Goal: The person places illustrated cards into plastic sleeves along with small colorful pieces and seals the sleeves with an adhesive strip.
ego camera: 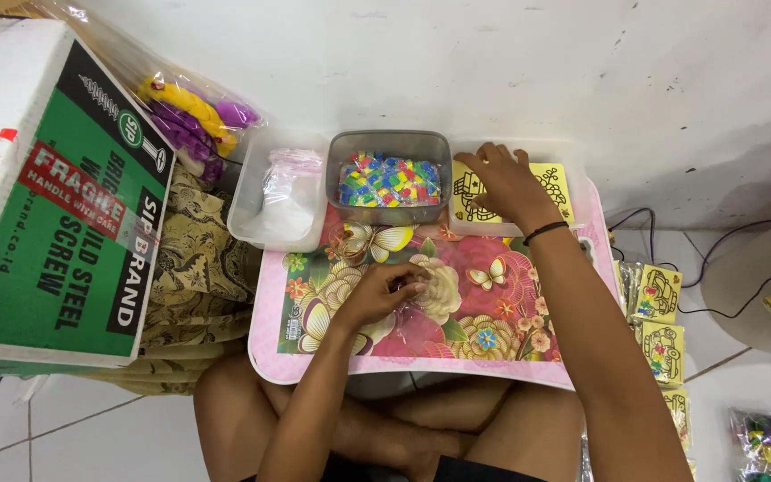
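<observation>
Yellow picture cards (pixel 553 183) fill the clear tray (pixel 582 210) at the far right corner of the flowered lap table (pixel 493 335), and the right hand (pixel 503 183) rests on them, fingers spread. The left hand (pixel 381 295) pinches a clear plastic sleeve (pixel 421 308) mid-table, before the grey tub of coloured packets (pixel 390 178).

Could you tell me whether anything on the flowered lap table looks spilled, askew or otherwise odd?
Nothing stands out. The grey tub of coloured pieces sits upright between two clear trays, nothing is spilled, and the yellow cards lie flat under the right hand.
</observation>
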